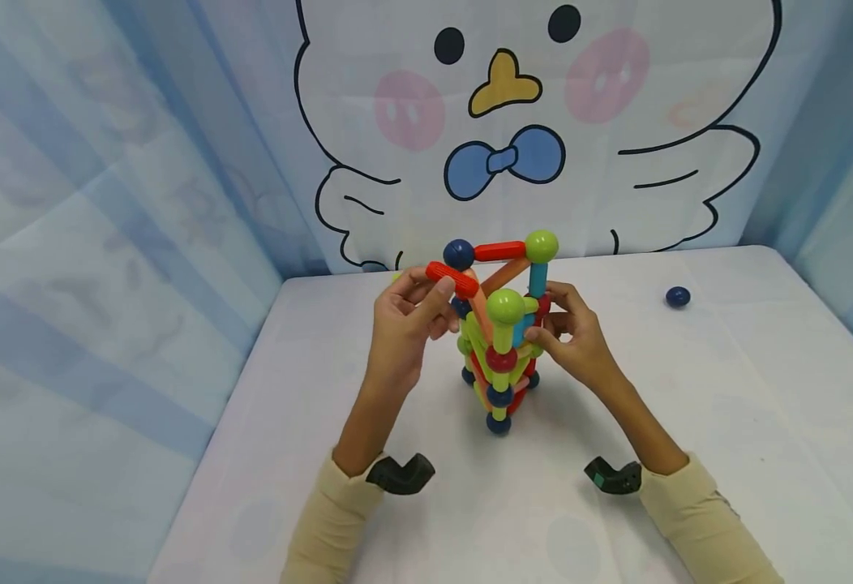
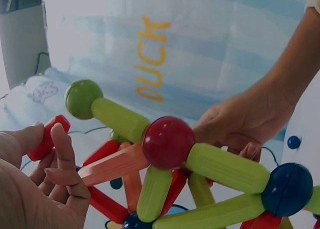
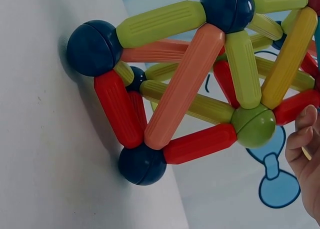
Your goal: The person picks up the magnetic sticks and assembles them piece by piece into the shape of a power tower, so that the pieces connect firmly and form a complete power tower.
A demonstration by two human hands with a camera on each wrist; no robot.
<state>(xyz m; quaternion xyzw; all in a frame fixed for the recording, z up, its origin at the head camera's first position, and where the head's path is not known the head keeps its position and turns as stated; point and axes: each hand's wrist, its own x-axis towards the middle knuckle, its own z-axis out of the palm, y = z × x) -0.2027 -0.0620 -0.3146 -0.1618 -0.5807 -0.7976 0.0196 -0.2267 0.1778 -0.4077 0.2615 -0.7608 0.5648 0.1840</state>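
A tower of coloured magnetic rods and balls (image 1: 501, 359) stands on the table, with blue balls at its base. Its top carries a red rod (image 1: 499, 251) between a dark blue ball (image 1: 459, 254) and a green ball (image 1: 542, 246). Beside the tower's upper left, my left hand (image 1: 406, 324) pinches a loose red rod (image 1: 452, 279) between thumb and fingers; the left wrist view shows this rod (image 2: 49, 139) apart from the tower. My right hand (image 1: 581, 342) grips the tower's right side near a red ball, its fingertips partly hidden behind the pieces.
On the white table (image 1: 733, 422), a dark blue ball (image 1: 678, 297) lies to the right. Something small and yellow-green shows partly behind the left hand. A cartoon-printed curtain (image 1: 587, 203) hangs behind the table, and blue cloth (image 1: 105, 341) hangs at the left.
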